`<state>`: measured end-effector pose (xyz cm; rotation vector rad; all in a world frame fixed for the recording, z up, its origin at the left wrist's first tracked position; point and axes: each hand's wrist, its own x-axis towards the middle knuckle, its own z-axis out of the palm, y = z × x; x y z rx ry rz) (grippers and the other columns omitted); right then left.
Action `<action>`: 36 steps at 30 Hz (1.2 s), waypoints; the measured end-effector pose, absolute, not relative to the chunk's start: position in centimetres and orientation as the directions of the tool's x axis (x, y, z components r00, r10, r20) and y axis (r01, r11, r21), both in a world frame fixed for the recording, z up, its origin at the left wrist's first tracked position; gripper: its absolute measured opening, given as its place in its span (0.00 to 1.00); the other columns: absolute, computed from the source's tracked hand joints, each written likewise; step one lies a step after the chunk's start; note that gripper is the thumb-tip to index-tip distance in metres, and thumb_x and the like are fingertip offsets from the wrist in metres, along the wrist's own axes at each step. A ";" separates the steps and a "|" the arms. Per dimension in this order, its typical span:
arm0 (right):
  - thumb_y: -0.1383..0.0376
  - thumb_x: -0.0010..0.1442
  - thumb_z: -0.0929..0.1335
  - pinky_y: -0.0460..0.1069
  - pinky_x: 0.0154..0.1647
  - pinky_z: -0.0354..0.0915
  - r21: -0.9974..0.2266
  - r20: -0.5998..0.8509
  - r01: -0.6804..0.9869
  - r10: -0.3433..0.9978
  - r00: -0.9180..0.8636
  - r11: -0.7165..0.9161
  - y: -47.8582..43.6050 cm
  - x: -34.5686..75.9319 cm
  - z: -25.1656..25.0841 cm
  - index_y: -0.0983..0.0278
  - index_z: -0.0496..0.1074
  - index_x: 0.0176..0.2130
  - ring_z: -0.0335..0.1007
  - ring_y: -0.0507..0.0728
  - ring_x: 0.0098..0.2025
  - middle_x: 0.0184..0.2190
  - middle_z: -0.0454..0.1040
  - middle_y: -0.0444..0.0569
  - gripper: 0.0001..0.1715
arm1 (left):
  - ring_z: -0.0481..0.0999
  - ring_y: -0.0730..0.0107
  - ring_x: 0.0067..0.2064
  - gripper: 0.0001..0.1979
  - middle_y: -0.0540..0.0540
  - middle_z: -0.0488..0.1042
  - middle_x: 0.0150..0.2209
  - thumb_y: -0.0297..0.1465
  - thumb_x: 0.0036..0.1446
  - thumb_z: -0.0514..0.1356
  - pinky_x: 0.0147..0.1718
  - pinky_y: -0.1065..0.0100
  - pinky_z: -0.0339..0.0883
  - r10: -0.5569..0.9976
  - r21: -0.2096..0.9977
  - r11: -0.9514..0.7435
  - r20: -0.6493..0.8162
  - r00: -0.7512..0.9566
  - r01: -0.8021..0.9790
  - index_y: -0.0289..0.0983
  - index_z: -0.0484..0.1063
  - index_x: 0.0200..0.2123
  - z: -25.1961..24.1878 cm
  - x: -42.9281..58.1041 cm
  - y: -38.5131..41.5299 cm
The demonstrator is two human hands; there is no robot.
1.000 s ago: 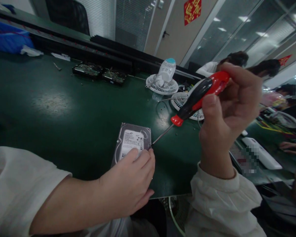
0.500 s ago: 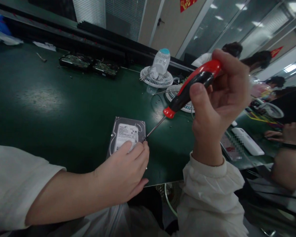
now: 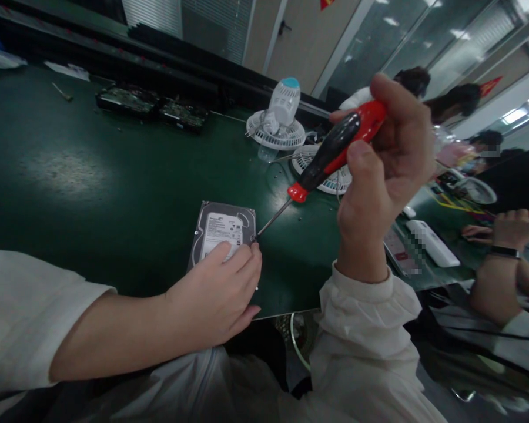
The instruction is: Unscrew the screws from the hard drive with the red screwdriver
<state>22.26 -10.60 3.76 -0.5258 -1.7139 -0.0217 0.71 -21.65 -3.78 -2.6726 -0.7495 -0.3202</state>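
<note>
A silver hard drive [image 3: 223,220] with a white label lies on the green table, its near part hidden under my left hand [image 3: 224,288]. The fingers of that hand are bent over the drive and grip its near right side. My right hand [image 3: 390,158] is closed round the red and black handle of a screwdriver [image 3: 324,155]. Its shaft slants down to the left, and the tip meets the drive's right edge, close to my left fingertips. Whether the tip sits in a screw is too small to tell.
Two opened drives with bare boards [image 3: 127,98] lie at the back left. White fans [image 3: 277,129] stand beyond the screwdriver, and small screws are scattered nearby. At right are a white box [image 3: 432,242] and another person's hands [image 3: 514,229]. The table's front edge [image 3: 286,314] runs close below.
The screwdriver's handle has turned in my right hand, with more black now facing up. Its tip stays at the drive's edge. The whole view has shifted slightly.
</note>
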 end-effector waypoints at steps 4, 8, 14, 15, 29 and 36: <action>0.53 0.59 0.72 0.47 0.40 0.72 -0.221 0.958 0.399 0.274 -0.081 0.890 -10.7 22.0 3.8 0.55 0.75 0.53 0.75 0.52 0.46 0.49 0.77 0.46 0.24 | 0.73 0.48 0.51 0.31 0.27 0.75 0.58 0.42 0.68 0.51 0.45 0.54 0.59 0.456 -0.268 -0.799 0.315 0.833 0.539 0.20 0.73 0.58 -3.8 0.8 -21.7; 0.50 0.57 0.72 0.48 0.38 0.73 -0.167 0.970 0.454 0.230 -0.086 0.875 -10.4 22.1 3.9 0.53 0.75 0.54 0.74 0.51 0.44 0.49 0.78 0.45 0.26 | 0.73 0.49 0.50 0.31 0.27 0.75 0.58 0.42 0.69 0.50 0.44 0.54 0.59 0.460 -0.273 -0.798 0.301 0.835 0.538 0.20 0.73 0.58 -3.6 0.8 -21.7; 0.53 0.59 0.70 0.50 0.43 0.72 -0.238 0.956 0.296 0.277 -0.098 0.925 -10.4 21.9 3.8 0.56 0.76 0.54 0.76 0.54 0.46 0.52 0.77 0.47 0.24 | 0.73 0.49 0.50 0.30 0.27 0.75 0.58 0.41 0.69 0.50 0.44 0.54 0.60 0.455 -0.280 -0.799 0.296 0.840 0.532 0.22 0.74 0.58 -3.6 0.7 -21.6; 0.54 0.58 0.72 0.49 0.41 0.71 -0.225 0.962 0.295 0.259 -0.082 0.929 -10.5 21.8 3.8 0.56 0.76 0.53 0.75 0.53 0.45 0.50 0.77 0.47 0.24 | 0.73 0.49 0.50 0.30 0.27 0.75 0.58 0.42 0.69 0.50 0.44 0.54 0.60 0.456 -0.282 -0.798 0.296 0.839 0.533 0.22 0.74 0.58 -3.6 0.7 -21.6; 0.57 0.59 0.72 0.44 0.36 0.69 -0.184 0.969 0.392 0.234 -0.082 0.901 -10.5 21.7 3.9 0.54 0.77 0.51 0.71 0.48 0.41 0.46 0.77 0.43 0.19 | 0.73 0.49 0.50 0.31 0.27 0.75 0.57 0.42 0.68 0.50 0.44 0.54 0.60 0.453 -0.291 -0.793 0.306 0.838 0.535 0.20 0.74 0.58 -3.7 0.9 -21.6; 0.54 0.63 0.67 0.49 0.40 0.72 -0.237 0.954 0.328 0.283 -0.100 0.914 -10.5 21.6 3.8 0.49 0.76 0.54 0.76 0.52 0.44 0.51 0.77 0.42 0.20 | 0.72 0.49 0.50 0.31 0.27 0.75 0.58 0.42 0.68 0.50 0.44 0.54 0.60 0.451 -0.281 -0.794 0.322 0.833 0.539 0.20 0.73 0.58 -4.0 0.7 -21.7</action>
